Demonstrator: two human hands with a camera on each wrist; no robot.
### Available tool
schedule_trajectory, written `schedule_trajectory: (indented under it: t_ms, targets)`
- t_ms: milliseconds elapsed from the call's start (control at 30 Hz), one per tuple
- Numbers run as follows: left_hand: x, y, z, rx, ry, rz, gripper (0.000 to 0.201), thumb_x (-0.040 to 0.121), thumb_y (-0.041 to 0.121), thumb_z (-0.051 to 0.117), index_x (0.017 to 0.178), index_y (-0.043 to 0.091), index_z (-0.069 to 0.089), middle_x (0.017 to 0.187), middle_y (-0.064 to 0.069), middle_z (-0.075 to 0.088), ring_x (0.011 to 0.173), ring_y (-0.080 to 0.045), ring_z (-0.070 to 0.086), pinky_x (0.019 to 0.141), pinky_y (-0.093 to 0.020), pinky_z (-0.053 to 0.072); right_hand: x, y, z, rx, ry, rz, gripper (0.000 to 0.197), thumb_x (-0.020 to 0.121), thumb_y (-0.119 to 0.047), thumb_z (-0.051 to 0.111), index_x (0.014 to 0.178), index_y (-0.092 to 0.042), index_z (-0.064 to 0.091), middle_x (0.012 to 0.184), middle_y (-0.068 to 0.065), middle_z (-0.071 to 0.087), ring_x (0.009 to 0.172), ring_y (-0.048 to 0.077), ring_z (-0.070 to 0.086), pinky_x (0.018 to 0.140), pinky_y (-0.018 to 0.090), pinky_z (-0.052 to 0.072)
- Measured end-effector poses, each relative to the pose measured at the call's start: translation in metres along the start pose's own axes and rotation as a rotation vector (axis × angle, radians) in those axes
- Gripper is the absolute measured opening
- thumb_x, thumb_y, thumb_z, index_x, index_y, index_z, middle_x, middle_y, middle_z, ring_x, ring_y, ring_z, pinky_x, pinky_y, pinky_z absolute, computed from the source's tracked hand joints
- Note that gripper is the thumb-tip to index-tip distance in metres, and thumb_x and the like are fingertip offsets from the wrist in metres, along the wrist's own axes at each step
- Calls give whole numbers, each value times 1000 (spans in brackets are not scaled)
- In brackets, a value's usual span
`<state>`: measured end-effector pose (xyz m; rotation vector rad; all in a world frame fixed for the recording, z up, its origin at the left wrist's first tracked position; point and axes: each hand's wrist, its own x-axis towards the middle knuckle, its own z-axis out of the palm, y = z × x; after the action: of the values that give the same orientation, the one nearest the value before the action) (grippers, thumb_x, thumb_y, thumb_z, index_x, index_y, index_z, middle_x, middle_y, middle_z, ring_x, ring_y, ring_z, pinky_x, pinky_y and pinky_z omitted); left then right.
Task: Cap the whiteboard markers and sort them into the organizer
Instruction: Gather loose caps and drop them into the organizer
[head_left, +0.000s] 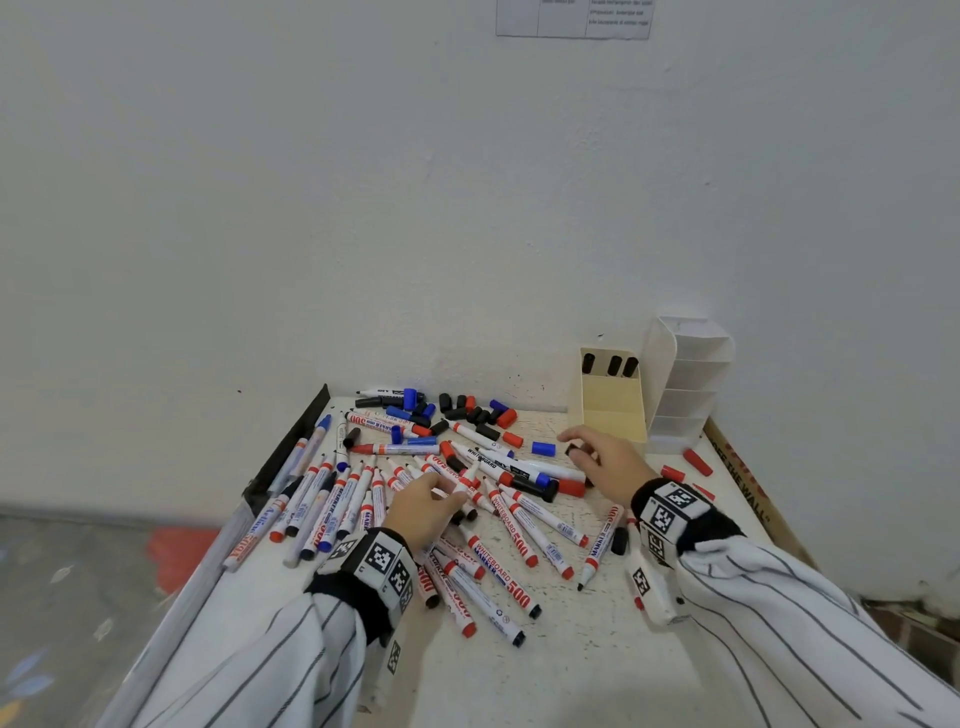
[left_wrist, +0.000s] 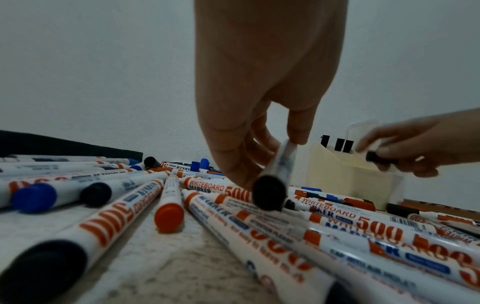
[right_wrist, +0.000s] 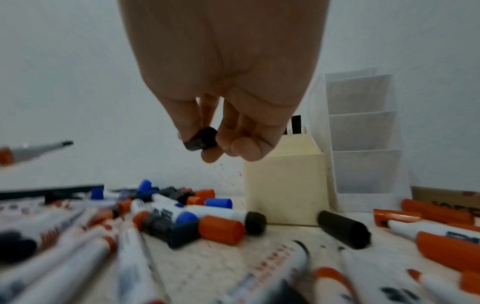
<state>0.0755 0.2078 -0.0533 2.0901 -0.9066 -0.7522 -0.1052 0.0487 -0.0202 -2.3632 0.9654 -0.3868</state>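
We are pinching a black-ended marker (left_wrist: 272, 183) in our left hand (head_left: 421, 512) and a black cap (right_wrist: 201, 138) in our right hand (head_left: 605, 457), at two o'clock; next, aligning them for capping, we judge.

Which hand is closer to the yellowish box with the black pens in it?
Right. The right hand, pinching a black cap, hovers just in front of the cream organizer. The left hand is farther, holding a marker over the pile.
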Motion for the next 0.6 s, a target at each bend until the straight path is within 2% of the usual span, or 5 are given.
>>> schedule_trajectory:
  t_ms: [100, 167, 333, 533, 600]
  targets:
    - [-4, 2, 2, -7, -8, 35, 13, 92, 32, 53, 100, 22, 53, 90, 2, 61, 75, -11, 58, 65, -22, 48, -3, -15, 3, 84, 87, -63, 12, 92, -15, 53, 103, -20, 52, 86, -6, 53, 76, 10, 51, 73, 20, 41]
    - [-8, 3, 4, -13, -10, 60, 12, 92, 30, 53, 101, 22, 53, 91, 0, 62, 74, -13, 57, 69, -26, 49, -5, -24, 8, 148, 96, -75, 14, 90, -12, 54, 100, -20, 47, 83, -8, 50, 72, 5, 51, 70, 17, 44]
    - [-18, 8, 7, -17, -16, 96, 8, 93, 26, 54, 99, 22, 53, 84, 4, 59, 81, -17, 61, 80, -32, 51, -10, -38, 21, 332, 74, -132, 30, 87, -2, 56, 86, -31, 51, 97, -8, 57, 98, 18, 63, 92, 34, 51]
    - [-28, 10, 5, -18, -27, 154, 10, 92, 26, 55, 101, 22, 55, 89, 2, 59, 77, -13, 57, 73, -25, 47, -18, -46, 28, 291, 44, -172, 22, 81, -3, 64, 88, -23, 59, 96, -3, 63, 88, 12, 60, 81, 17, 47]
    - [-29, 12, 4, -11, -43, 172, 15, 94, 26, 52, 106, 19, 57, 94, -1, 62, 76, -12, 56, 73, -25, 47, -19, -47, 30, 252, 6, -169, 21, 81, -3, 64, 89, -21, 60, 97, -1, 62, 88, 13, 58, 82, 19, 46]
